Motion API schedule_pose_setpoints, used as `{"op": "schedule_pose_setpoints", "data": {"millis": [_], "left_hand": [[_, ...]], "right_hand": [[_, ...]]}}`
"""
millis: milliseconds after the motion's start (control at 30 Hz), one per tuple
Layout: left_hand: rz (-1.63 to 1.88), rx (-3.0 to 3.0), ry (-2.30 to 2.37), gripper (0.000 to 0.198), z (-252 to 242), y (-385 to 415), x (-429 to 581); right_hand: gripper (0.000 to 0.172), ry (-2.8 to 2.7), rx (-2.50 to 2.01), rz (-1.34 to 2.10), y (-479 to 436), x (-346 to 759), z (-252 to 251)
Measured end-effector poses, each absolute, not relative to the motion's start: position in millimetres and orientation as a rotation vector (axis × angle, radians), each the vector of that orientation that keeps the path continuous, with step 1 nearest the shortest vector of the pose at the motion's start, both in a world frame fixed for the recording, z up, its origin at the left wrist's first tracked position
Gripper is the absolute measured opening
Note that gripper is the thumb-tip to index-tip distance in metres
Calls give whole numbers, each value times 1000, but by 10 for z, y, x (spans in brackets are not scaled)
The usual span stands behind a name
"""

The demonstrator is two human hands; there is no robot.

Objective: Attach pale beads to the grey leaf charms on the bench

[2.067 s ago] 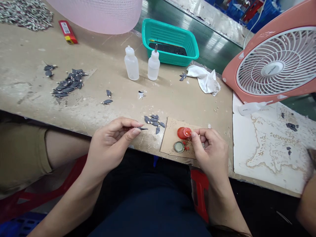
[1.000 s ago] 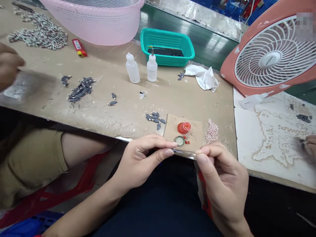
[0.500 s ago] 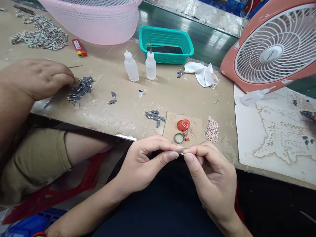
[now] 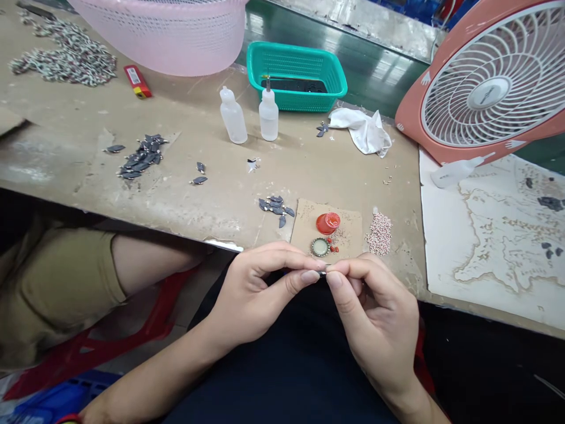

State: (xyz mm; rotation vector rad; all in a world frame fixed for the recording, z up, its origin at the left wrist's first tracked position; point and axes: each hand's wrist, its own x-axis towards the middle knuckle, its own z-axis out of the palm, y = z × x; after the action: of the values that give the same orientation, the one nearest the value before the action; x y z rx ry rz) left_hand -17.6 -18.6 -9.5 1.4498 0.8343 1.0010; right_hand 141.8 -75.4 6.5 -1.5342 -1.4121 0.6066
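Left hand (image 4: 260, 288) and right hand (image 4: 375, 312) both pinching small metal charm (image 4: 323, 272), mostly hidden, long axis roughly level, just below cardboard square (image 4: 353, 235); way it points unclear; pinch same as moment ago.

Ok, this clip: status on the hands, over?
Left hand and right hand pinching a small charm between their fingertips. Cardboard pad with red cap just beyond, nothing blocking.
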Motion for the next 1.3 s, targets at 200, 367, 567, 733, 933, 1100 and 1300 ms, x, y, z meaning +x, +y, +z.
{"op": "schedule_pose_setpoints", "data": {"millis": [200,367,567,733,933,1100,1300], "left_hand": [[1045,1464,876,16,-82,-218,-151],[1074,1466,867,20,-89,-241,-143],[1079,1488,871,21,-120,-241,-118],[1082,1525,857,23,-148,-200,-110],[927,1394,828,19,-191,-130,-134],[1017,1485,1070,14,-233,36,-350],[1210,1715,1836,19,-328,452,-822]], "right_hand": [[8,-1441,-1524,499,-761,1382,25],[9,-1452,-1507,495,-793,1374,11],[9,-1470,-1508,556,-784,1399,2],[9,-1450,-1519,631,-768,1426,-28],[11,-1228,-1571,722,-782,1639,-139],[20,-1100,-1863,311,-794,2181,-366],[24,-1305,-2229,210,-903,2586,-514]]}}
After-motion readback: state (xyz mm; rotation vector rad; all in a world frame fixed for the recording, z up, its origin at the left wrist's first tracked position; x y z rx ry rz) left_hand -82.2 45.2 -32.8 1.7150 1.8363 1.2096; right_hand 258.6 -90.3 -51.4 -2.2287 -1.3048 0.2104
